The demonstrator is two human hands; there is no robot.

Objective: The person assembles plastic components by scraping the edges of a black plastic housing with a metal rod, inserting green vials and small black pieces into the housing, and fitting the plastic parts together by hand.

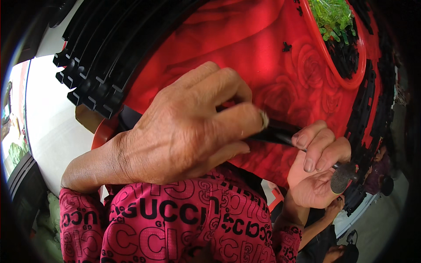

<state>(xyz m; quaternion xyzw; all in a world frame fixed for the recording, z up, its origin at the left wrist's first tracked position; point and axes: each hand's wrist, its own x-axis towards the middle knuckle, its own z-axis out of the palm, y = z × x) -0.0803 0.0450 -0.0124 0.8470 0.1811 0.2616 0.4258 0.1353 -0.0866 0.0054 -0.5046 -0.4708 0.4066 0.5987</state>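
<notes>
While the left hand [193, 122] curls at the near-centre end of a black bar [274, 133], its grip hidden, the right hand [320, 168] clasps the bar at centre right; its long axis slopes gently rightward-down between them. Upper right, a red-rimmed basket [351, 83] holds green pieces [331, 17] above black ones.

The held black strip [277, 132] is gleaming like smooth plastic; the rounded tip [341, 180] is looking matt and rough. From here, the red desk cover [245, 44] is shining softly. The stacked black strips [112, 52] are showing a satin plastic sheen, the green pieces [333, 19] are glinting like translucent plastic, and the pink shirt [188, 232] is looking like matt cloth.
</notes>
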